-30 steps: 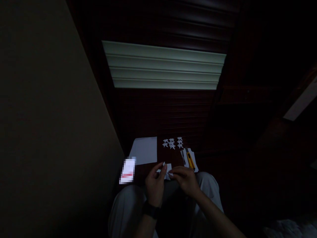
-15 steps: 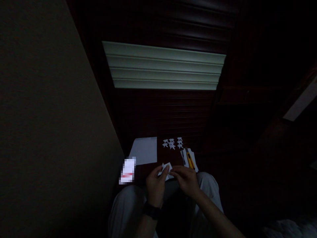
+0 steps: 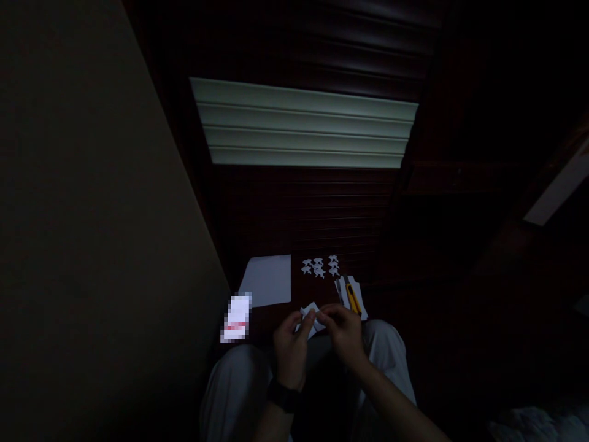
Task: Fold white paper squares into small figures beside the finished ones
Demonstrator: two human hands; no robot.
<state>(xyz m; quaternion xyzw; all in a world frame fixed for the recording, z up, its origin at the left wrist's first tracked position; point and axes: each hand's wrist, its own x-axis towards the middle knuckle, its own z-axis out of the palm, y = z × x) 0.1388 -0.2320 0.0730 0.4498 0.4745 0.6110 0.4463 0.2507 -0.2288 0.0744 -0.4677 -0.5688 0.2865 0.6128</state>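
Note:
A small folded piece of white paper point(image 3: 313, 329) is between my hands, just above the near edge of the dark table. My left hand point(image 3: 291, 341) is closed on its left side, thumb on top. On the right side, my right hand point(image 3: 341, 331) pinches the paper with thumb and fingers, which hide part of it. Beyond them lie several small folded white paper shapes point(image 3: 318, 267) in short columns. A yellow utility knife point(image 3: 352, 299) rests on a stack of white paper point(image 3: 361, 294), with a dark slim tool point(image 3: 339, 291) beside it.
A large white sheet point(image 3: 269, 281) lies at the table's back left. In front of it is a blurred-out bright rectangle point(image 3: 237, 318). A wall point(image 3: 105, 215) rises close on the left, and a slatted panel point(image 3: 304, 126) stands behind the table. My knees are against the near side.
My right hand has moved slightly left and its thumb now lies further over the paper, near the left thumb. The folded paper has turned a little. The things on the table have stayed put.

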